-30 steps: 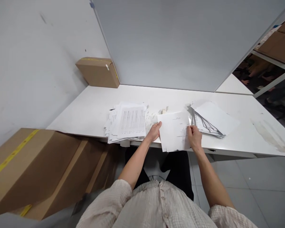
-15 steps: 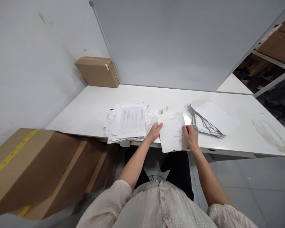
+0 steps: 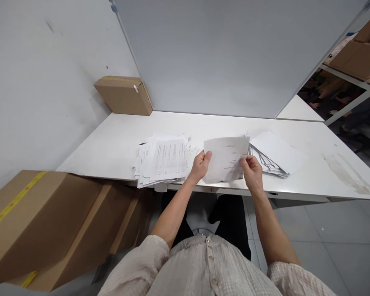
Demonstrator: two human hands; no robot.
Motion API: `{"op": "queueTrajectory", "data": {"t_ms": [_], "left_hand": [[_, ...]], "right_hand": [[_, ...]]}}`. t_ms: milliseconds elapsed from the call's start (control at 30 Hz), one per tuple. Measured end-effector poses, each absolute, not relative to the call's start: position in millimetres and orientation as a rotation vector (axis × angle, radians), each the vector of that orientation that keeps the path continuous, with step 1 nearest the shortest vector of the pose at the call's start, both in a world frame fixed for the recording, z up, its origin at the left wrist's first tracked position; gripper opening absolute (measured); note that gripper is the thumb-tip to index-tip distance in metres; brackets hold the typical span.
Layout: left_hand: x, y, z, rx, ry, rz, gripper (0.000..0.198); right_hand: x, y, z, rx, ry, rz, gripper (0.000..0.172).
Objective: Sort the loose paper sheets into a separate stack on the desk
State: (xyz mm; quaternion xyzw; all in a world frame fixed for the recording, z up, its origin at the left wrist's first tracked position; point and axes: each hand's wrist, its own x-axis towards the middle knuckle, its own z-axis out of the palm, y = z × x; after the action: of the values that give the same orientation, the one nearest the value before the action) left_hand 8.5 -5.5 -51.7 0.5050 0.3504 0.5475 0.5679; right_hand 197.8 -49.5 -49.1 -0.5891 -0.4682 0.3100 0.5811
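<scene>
Between my two hands I hold up a printed sheet of paper over the front edge of the white table. My left hand grips its left side, thumb on top. Closed on the right side is my right hand, thumb and fingers pinching the edge. To the left lies a messy stack of printed papers, the top one covered in columns of text. Another paper stack, with a blank sheet on top, lies to the right, partly behind the held sheet and my right hand.
A cardboard box stands at the table's back left corner, against a grey panel. Large cardboard boxes with yellow tape stand at the left below the table. Shelving with more boxes is at the far right.
The held sheet has been lifted and tilted more upright, its lower edge rising. My right hand has moved slightly up and to the right. The stacks lie as before.
</scene>
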Motion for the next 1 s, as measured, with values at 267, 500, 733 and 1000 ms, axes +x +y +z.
{"op": "queueTrajectory", "data": {"t_ms": [267,500,733,1000], "left_hand": [[11,-13,-37,1.287,0.85,1.44,0.032],[12,-7,-55,1.362,0.909,1.411,0.039],[15,-5,-50,1.429,0.949,1.394,0.043],[17,-8,-45,1.375,1.0,1.392,0.048]], "right_hand": [[183,-42,-60,-1.226,-1.046,0.637,0.025],[185,-40,-75,-1.207,-1.044,0.674,0.024],[191,-39,-75,-1.215,-1.059,0.694,0.024],[194,-46,-70,-1.215,-1.052,0.707,0.021]]}}
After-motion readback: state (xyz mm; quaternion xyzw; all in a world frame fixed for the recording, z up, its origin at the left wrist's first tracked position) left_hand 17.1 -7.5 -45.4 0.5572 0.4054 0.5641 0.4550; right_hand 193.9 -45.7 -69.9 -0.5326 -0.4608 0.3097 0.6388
